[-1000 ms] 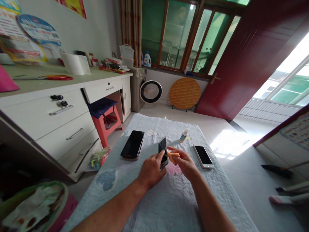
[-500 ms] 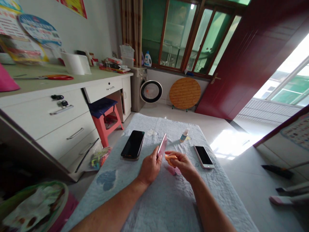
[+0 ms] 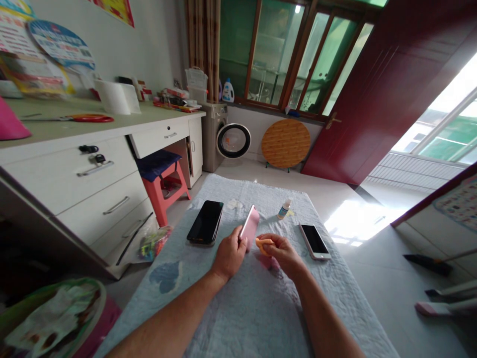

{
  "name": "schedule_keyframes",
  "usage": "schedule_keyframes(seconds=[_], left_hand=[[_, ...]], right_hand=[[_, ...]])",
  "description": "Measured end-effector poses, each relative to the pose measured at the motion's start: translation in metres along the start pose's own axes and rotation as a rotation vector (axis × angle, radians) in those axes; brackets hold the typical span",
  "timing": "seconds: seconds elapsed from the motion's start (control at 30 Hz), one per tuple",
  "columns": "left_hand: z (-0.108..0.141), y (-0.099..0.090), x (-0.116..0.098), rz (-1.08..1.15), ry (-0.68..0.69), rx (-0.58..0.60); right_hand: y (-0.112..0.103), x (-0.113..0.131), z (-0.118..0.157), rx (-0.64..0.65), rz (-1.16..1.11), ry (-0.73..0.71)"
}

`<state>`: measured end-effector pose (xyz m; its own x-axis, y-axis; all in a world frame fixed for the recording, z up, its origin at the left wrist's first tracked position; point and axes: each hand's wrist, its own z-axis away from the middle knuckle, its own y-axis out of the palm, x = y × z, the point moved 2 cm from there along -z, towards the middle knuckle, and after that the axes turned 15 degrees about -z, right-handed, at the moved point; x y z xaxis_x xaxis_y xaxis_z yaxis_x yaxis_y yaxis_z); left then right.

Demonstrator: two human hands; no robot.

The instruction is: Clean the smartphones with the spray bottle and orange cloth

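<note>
A pink phone (image 3: 251, 224) is tilted on edge above the cloth, gripped along its lower left side by my left hand (image 3: 231, 252). Its pink back faces right. Just to the right, my right hand (image 3: 281, 252) pinches a small folded orange cloth (image 3: 264, 242), held apart from the phone. On the left lies a black phone (image 3: 205, 222), screen up, resting on something flat beneath it. A white phone (image 3: 315, 241) with a dark screen lies at the right. Beyond my right hand stands a small white bottle (image 3: 283, 209) with a blue label.
A light blue cloth (image 3: 238, 318) covers the table. To the left are a white desk (image 3: 100, 194), a red stool (image 3: 164, 194) and a waste bin (image 3: 106, 313). Behind stands a washing machine with its round door (image 3: 233, 141) open. A broom (image 3: 428, 263) lies at the right.
My left hand has turned the pink phone so that more of its pink back shows. My right hand, still pinching the orange cloth, has barely moved.
</note>
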<state>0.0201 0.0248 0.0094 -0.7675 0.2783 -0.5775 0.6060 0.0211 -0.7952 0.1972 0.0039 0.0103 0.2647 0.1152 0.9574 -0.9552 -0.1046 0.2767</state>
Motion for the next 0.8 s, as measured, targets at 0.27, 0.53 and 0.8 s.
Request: schedule_keyframes(seconds=[0.27, 0.53, 0.8], left_hand=[[0.002, 0.011, 0.003, 0.422, -0.050, 0.109], [0.004, 0.018, 0.000, 0.596, 0.044, 0.256], [0.008, 0.013, -0.004, 0.255, 0.144, 0.235]], right_hand=[[-0.009, -0.005, -0.004, -0.062, 0.090, -0.049], [-0.012, -0.008, -0.003, -0.095, 0.029, -0.030], [-0.012, -0.014, -0.003, -0.087, -0.008, 0.024]])
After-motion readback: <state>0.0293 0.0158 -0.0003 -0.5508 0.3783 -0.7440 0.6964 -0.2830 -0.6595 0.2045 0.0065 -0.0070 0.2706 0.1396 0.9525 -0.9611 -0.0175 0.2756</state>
